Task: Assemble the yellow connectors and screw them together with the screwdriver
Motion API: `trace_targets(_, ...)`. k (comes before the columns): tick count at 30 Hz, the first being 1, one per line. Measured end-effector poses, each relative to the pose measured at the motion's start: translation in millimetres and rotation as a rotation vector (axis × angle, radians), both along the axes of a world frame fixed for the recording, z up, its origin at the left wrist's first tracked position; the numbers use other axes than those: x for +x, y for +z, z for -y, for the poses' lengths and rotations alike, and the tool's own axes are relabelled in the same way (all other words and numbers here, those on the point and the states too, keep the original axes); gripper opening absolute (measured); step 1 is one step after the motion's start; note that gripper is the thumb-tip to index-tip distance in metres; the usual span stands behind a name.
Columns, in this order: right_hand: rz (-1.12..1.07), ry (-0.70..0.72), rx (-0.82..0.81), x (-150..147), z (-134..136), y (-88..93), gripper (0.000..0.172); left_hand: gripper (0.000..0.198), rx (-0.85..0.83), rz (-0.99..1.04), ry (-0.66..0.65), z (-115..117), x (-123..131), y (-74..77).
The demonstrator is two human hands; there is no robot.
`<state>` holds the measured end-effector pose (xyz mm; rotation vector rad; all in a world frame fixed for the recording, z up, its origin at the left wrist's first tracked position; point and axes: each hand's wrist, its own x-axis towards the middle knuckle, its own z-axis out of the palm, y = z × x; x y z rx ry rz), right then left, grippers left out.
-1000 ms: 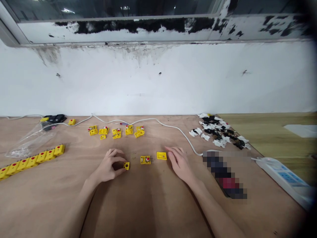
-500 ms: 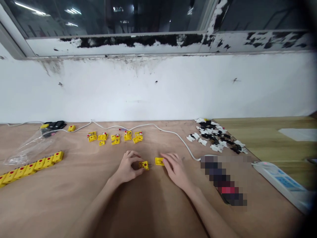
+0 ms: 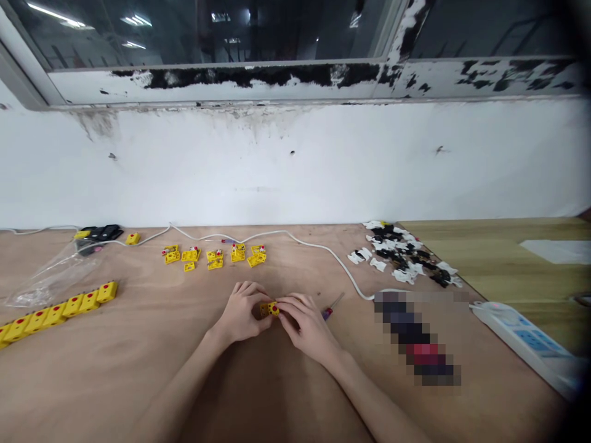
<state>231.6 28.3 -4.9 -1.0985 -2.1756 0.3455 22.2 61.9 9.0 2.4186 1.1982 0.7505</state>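
My left hand [image 3: 243,312] holds a small yellow piece with a red dot [image 3: 272,309] between thumb and fingers, above the middle of the wooden table [image 3: 138,381]. My right hand [image 3: 302,320] meets it from the right, its fingertips closed at the right side of the piece. The fingers partly hide what lies between the hands, so the separate yellow cover cannot be made out. A screwdriver [image 3: 329,311] with a red and purple handle lies just right of my right hand.
Several opened yellow pieces [image 3: 215,259] lie behind the hands. A row of yellow blocks [image 3: 56,314] stands at left, near a plastic bag [image 3: 50,277]. A white cable [image 3: 318,245] crosses the back. At right are black and white parts [image 3: 401,252] and a power strip [image 3: 521,335].
My right hand has moved left to meet my left hand, taking the yellow cover from its earlier spot. The screwdriver handle has come into view.
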Motion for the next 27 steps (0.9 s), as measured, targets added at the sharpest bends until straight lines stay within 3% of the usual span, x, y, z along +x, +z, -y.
trace_targets(17,0.015,-0.015,-0.044,1,-2,-4.1,0.038,0.024,-0.088,0.048,-0.024,0,-12,-12.8)
trace_targets(27,0.092,-0.046,-0.051,-5,-4,-1.5,0.028,0.024,-0.069,0.027,0.032,3,-7,-11.5)
